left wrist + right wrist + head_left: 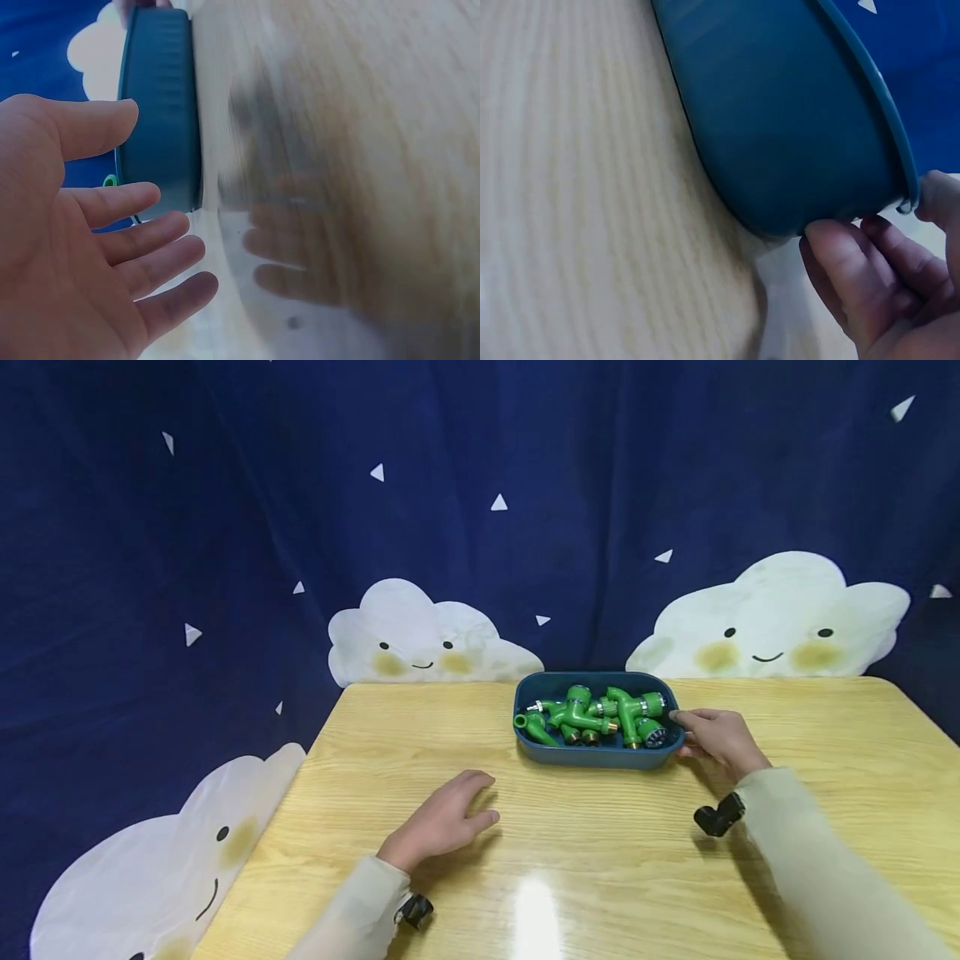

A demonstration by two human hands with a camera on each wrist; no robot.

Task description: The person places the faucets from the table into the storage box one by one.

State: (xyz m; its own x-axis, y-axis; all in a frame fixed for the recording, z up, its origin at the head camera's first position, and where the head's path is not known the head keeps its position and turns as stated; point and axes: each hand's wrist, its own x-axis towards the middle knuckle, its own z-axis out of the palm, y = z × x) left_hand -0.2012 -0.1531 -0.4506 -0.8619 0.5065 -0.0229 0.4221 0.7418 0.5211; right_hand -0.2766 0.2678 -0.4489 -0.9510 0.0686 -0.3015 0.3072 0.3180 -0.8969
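Observation:
A dark blue-green plastic basin (592, 758) stands at the far side of the table, holding several green plastic taps (576, 714) with brass-coloured and silver ends. My right hand (716, 737) grips the basin's right end, thumb at the rim and fingers against the outer wall, as the right wrist view shows on the basin (780, 120). Out in front of the basin's left side, my left hand (444, 817) hovers over the table with its fingers spread and relaxed. Nothing lies in its palm in the left wrist view, and the basin wall (159, 112) is beyond the fingertips.
The light wooden table (420, 727) reaches back to a dark blue curtain (480, 443) with white triangles and smiling clouds. A glare spot shines near the front middle. Both sleeves carry small black wrist cameras (718, 815).

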